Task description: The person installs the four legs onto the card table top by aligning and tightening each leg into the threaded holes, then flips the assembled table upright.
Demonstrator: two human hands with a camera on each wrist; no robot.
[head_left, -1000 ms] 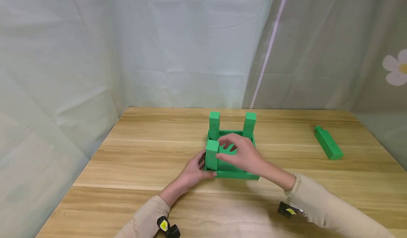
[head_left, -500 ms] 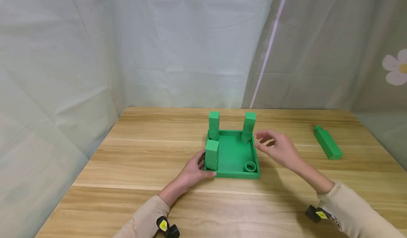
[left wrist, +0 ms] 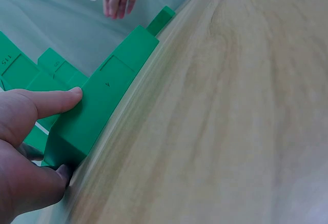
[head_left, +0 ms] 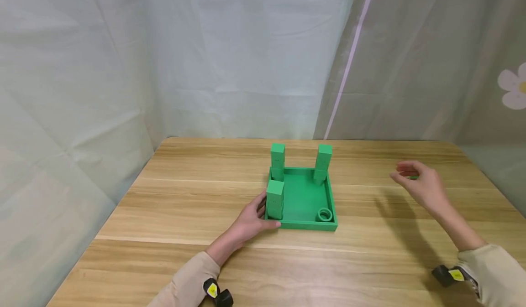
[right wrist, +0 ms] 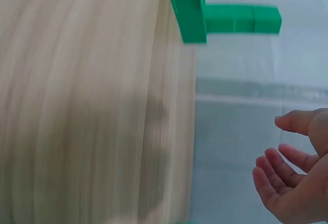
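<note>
Head view shows the right hand (head_left: 423,186) at the right of the frame with its fingers (head_left: 400,172) loosely spread and holding nothing, hanging just over the spot where a loose green block (head_left: 412,177) lies on the table (head_left: 185,197); only a sliver of that block peeks out between the fingers. A second ago this hand was over the middle of the green tray (head_left: 302,200), half a second ago it had cleared the tray's right wall, and now it is well apart from it, so I'd judge it has left the tray and gone to fetch the lying block. The left hand (head_left: 248,222) has not shifted: its fingers rest against the tray's near left corner, thumb along the front wall, bracing it; the left wrist view shows the thumb (left wrist: 54,101) laid flat on the green side. Three posts (head_left: 274,200) stand upright in three corners of the tray, and a small green ring (head_left: 324,214) sits in the near right corner, which has no post.
</note>
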